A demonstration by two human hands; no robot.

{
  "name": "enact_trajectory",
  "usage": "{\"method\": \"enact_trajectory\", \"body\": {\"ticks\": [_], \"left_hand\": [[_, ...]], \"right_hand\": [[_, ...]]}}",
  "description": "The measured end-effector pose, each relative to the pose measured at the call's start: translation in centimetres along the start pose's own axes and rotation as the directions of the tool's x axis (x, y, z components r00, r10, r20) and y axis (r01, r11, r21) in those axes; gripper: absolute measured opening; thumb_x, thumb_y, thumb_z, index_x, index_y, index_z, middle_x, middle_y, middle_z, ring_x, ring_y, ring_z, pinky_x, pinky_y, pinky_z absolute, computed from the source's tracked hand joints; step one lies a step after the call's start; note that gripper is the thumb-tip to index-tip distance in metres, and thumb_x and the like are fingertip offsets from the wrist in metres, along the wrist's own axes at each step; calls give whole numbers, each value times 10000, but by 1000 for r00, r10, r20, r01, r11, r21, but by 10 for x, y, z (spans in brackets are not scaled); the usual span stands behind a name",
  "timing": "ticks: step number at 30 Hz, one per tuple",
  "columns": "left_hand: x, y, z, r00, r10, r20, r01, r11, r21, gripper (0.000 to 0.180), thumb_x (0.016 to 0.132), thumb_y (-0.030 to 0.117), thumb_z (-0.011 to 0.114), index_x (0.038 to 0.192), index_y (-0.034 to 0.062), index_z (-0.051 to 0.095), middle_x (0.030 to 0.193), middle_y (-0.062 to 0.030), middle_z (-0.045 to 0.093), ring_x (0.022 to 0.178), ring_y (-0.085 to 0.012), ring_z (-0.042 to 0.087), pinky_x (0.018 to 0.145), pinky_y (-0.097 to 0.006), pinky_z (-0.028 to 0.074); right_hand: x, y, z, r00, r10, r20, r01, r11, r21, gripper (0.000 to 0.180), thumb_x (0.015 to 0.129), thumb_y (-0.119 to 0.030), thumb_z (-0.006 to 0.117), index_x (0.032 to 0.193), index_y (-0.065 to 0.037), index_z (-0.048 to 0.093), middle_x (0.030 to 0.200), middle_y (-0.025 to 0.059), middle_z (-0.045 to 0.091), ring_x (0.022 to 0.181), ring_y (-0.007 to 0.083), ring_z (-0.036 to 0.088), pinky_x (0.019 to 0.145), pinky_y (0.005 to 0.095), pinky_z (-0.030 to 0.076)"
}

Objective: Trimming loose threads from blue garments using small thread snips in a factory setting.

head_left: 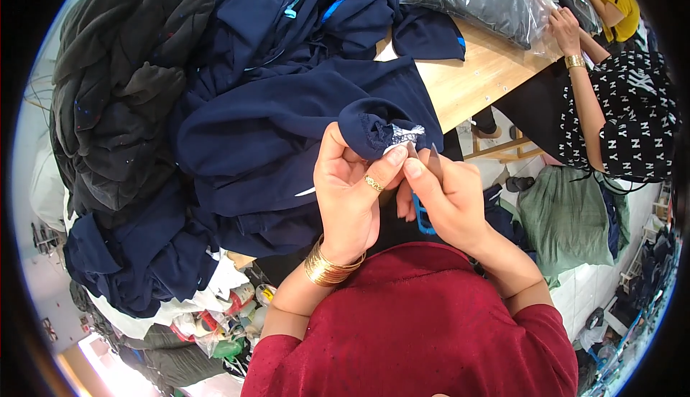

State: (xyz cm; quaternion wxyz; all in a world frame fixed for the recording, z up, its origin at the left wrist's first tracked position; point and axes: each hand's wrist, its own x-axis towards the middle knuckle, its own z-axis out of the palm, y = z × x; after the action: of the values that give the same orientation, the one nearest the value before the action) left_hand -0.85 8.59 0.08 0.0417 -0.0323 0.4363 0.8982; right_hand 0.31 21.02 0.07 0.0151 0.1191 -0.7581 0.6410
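A navy garment (251,160) lies bunched across the table in front of me. My left hand (348,192) is closed on a gathered edge of it, thumb pressed near a white stitched patch (408,137) on the turned-out fabric. My right hand (453,199) is closed round a pair of small scissors with a blue handle (424,221). Their pointed blades (434,160) stick up past my right thumb, close to the stitched patch and my left thumb tip. Whether the blades touch the cloth I cannot tell.
A pile of dark grey garments (133,80) rises at the left, with more navy cloth (259,30) behind. Clear-bagged black clothing (474,1) sits on the wooden tabletop (460,88) at the far right. Another person's hand (564,30) touches that bag. Green cloth (568,217) lies at the right.
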Motion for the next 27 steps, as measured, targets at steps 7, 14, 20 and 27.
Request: {"method": "enact_trajectory", "body": {"ticks": [7, 14, 20, 27], "left_hand": [[2, -3, -6, 997, 79, 4, -79, 995, 58, 221, 783, -77, 602, 923, 34, 473, 880, -73, 597, 783, -108, 588, 723, -236, 490], [2, 3, -5, 994, 8, 105, 0, 997, -77, 215, 791, -59, 600, 937, 33, 472, 879, -76, 596, 742, -100, 569, 692, -234, 485], [4, -1, -5, 1000, 18, -11, -18, 1000, 5, 224, 793, -47, 606, 950, 36, 469, 876, -63, 586, 743, -86, 555, 667, -221, 476], [5, -5, -2, 985, 174, 6, -173, 980, 98, 257, 773, -83, 616, 949, 24, 463, 908, -60, 572, 834, -104, 561, 770, -245, 470]], "right_hand": [[5, -12, -13, 847, 318, 426, -523, 640, 563, 348, 958, -261, 417, 801, 9, 572, 536, 58, 550, 430, 84, 514, 410, 197, 409], [1, -4, -3, 955, 228, 190, -272, 927, 258, 323, 957, -195, 403, 790, 29, 565, 544, 59, 555, 459, 97, 528, 439, 212, 417], [3, -10, -11, 932, 278, 232, -317, 936, 153, 289, 941, -191, 452, 799, 21, 589, 550, 50, 563, 461, 75, 514, 436, 202, 405], [0, -12, -15, 995, 80, -51, -76, 993, 85, 105, 783, -79, 662, 865, -36, 611, 583, -46, 506, 482, -6, 389, 435, 171, 306]]}}
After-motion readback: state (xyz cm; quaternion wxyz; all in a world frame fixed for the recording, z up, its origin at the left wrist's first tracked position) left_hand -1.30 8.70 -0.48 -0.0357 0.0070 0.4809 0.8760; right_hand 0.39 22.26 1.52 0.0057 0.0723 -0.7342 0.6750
